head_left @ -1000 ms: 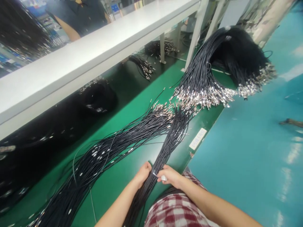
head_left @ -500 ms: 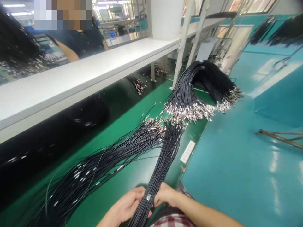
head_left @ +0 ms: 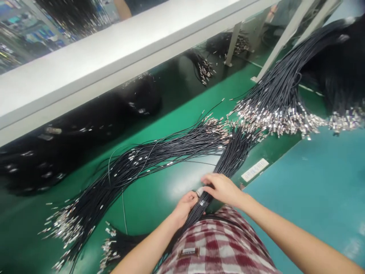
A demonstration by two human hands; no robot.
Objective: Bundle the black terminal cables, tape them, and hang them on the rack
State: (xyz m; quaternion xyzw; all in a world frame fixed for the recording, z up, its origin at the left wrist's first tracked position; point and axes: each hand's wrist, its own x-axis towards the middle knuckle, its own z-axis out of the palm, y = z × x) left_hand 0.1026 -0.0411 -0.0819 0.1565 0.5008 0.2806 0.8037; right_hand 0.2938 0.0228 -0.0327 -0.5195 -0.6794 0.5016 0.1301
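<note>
A bundle of black cables [head_left: 232, 152] runs from its metal-tipped ends down toward my waist, with a small clear band [head_left: 203, 203] around it. On the bundle's left side, my left hand [head_left: 185, 208] is closed, its fingers curled under the cables. My right hand [head_left: 224, 188] reaches over the top, thumb and fingers pinching a small whitish strip [head_left: 200, 191] at the bundle's left edge. Whether that strip is tape I cannot tell. A looser spread of black cables [head_left: 159, 150] lies on the green table [head_left: 154, 198] to the left.
A thick pile of black cables [head_left: 285, 80] is heaped at the right. A white shelf [head_left: 114, 57] crosses above the table, with dark cable bundles [head_left: 82, 129] beneath it. A white label [head_left: 254, 170] sticks near the table edge. Another person's arm [head_left: 122, 8] shows behind the shelf.
My view has tilted down and turned left. The right hand has moved from the bundle's right side to over its top, where a whitish strip now shows between the fingers.
</note>
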